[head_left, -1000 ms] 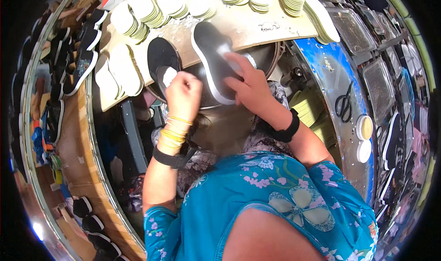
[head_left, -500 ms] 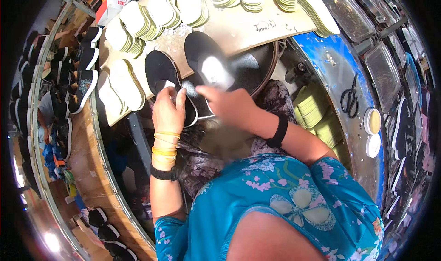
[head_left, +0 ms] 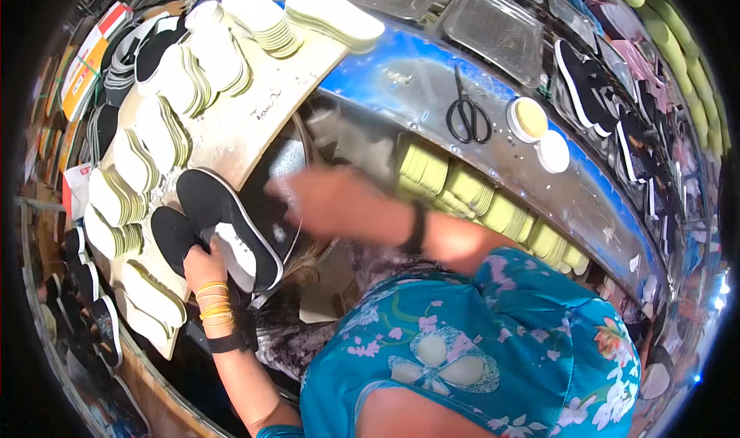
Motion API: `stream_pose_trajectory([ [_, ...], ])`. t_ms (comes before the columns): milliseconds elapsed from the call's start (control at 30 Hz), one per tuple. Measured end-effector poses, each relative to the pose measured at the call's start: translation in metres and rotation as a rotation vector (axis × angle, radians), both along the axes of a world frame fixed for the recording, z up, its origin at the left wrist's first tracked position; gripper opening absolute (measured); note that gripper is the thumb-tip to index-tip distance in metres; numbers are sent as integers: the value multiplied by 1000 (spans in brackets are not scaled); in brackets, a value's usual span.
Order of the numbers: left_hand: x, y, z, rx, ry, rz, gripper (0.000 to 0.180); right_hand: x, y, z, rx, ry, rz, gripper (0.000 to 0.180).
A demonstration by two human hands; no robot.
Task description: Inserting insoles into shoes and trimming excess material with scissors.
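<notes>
Two black slip-on shoes with white soles lie side by side at the left, over the edge of the board. My left hand (head_left: 205,268) is closed on them at their openings. The nearer black shoe (head_left: 210,195) shows a white insole (head_left: 235,254) inside; the other black shoe (head_left: 171,236) is partly covered by my hand. To the right of the shoes, my right hand (head_left: 320,197) is apart from them above a dark round container (head_left: 284,156). It is smeared by motion, so its fingers cannot be made out.
Stacks of pale insoles (head_left: 266,33) line the light board (head_left: 254,102). On the blue-edged metal bench (head_left: 432,75) lie black scissors (head_left: 468,120), an open tub (head_left: 527,119) and a white lid (head_left: 553,152). Below it are yellow-green insole stacks (head_left: 470,187). More shoes (head_left: 582,91) stand on the right.
The view has turned to the right, so the board and shoes sit farther left. My right hand has moved away from the insole, while my left hand stays on the shoes.
</notes>
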State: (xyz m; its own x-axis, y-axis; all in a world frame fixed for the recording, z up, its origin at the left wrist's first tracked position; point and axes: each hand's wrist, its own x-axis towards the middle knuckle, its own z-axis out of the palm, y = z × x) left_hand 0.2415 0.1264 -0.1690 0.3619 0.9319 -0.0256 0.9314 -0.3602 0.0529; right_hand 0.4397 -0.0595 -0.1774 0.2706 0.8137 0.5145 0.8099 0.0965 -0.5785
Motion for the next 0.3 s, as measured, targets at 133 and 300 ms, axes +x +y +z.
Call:
stream_pose_trajectory([
  [133,-10,6,-24,90,-41,-66,37,133,-84,-2,-701,-234,-868,15],
  [300,-54,0,-18,160,-244,-126,27,183,-98,-51,-959,-106,-1024,28],
])
